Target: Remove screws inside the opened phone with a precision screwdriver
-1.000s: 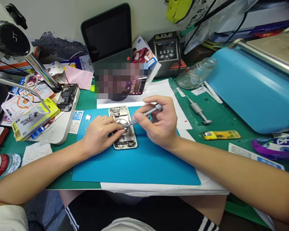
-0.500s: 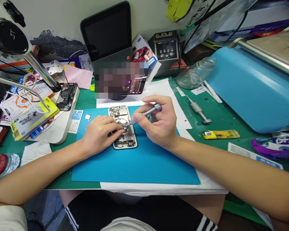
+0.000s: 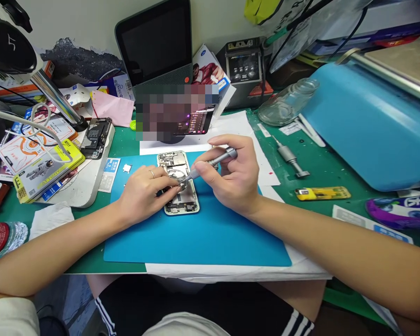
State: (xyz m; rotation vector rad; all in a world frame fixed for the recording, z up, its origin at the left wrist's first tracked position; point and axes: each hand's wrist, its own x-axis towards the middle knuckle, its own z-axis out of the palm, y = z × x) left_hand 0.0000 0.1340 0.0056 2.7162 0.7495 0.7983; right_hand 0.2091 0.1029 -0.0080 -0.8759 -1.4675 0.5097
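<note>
An opened phone (image 3: pixel 184 206) lies on the blue mat (image 3: pixel 196 242), its inner parts showing. My right hand (image 3: pixel 233 179) grips a grey metal screwdriver (image 3: pixel 213 163), tilted so that its tip points down to the left over the middle of the phone. From the left, my left hand (image 3: pixel 147 189) reaches over the phone, thumb and fingertips pinched together close to the screwdriver's tip. What the pinch holds is too small and too covered to make out. A small silvery metal plate (image 3: pixel 127 168) rests on the mat's upper left.
Behind the mat, a propped phone (image 3: pixel 200 122) stands before a dark-screened display (image 3: pixel 154 44). To the right lie another screwdriver (image 3: pixel 289 156), a yellow strip-like part (image 3: pixel 322 193) and a glass jar (image 3: pixel 287 102). Battery boxes (image 3: pixel 49 170) are piled at left beside a second opened phone (image 3: pixel 96 135).
The view has shifted very slightly. Both hands and the screwdriver keep nearly the same place over the phone.
</note>
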